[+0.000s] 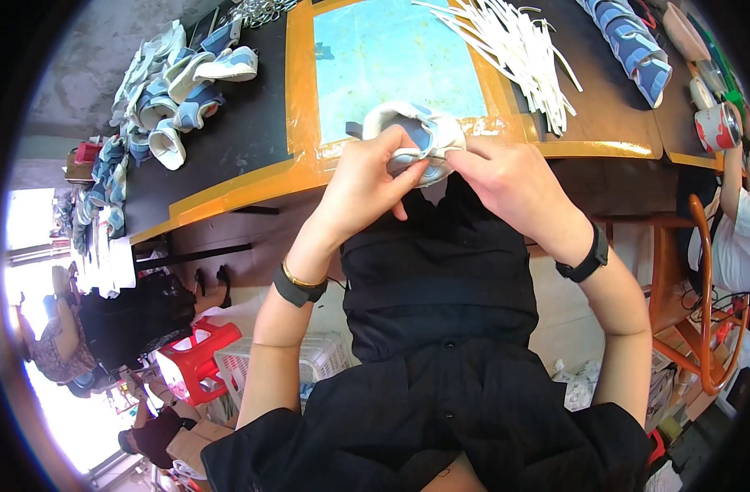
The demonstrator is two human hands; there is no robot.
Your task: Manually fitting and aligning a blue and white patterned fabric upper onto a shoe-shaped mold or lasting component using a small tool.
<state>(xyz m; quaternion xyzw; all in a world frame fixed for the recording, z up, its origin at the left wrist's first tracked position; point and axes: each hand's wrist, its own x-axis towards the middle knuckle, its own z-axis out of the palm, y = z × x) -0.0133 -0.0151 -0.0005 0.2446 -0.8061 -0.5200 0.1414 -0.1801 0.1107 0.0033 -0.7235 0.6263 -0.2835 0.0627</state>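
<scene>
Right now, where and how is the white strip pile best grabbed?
Likely the near end of the white strips, from the near table edge: they bunch there with ends pointing roughly that way, while the far ends splay wide. Wrap a full grip around; a pinch might catch few.

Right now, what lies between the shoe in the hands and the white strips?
Between the shoe and the white strips, the head view shows the lower right part of the light-blue sheet and the amber tape beside it.
</scene>
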